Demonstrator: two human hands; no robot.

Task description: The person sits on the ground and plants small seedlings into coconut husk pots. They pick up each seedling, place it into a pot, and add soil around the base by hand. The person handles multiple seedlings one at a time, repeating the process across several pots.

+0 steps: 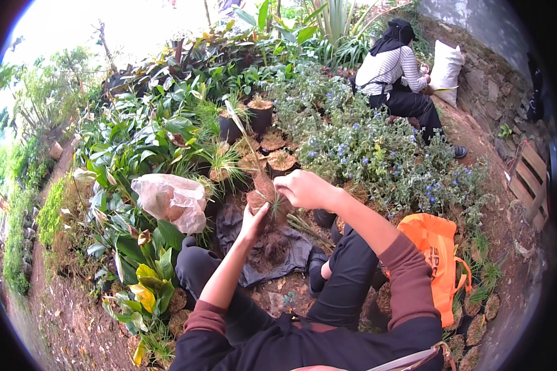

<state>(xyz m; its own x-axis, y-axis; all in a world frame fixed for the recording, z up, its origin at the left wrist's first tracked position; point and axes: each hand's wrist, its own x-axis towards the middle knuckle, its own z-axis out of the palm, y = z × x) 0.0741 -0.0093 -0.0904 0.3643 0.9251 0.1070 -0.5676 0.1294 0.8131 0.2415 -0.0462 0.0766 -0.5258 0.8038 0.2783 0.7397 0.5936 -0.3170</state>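
Note:
A brown bundle of plant fibre (pixel 258 197), resembling coconut husk, is in my left hand (pixel 254 223), whose thumb presses on its front. From the bundle sprouts a small spiky green plant (pixel 275 207). A pale dry stalk (pixel 241 127) rises behind the bundle. My right hand (pixel 301 189) is at the bundle's right side, its fingertips pinched together; whether a strand lies between them is too small to tell. Below both hands, loose dark fibre (pixel 269 248) is heaped on a black plastic sheet (pixel 253 274) between my legs.
A translucent plastic bag (pixel 171 201) rests at left against leafy plants (pixel 125 222). Black plant pots (pixel 260 118) stand ahead. An orange bag (pixel 434 259) bearing writing lies at right. Beyond a blue-flowered shrub (pixel 352 143), another person (pixel 399 74) sits beside a white sack (pixel 447 69).

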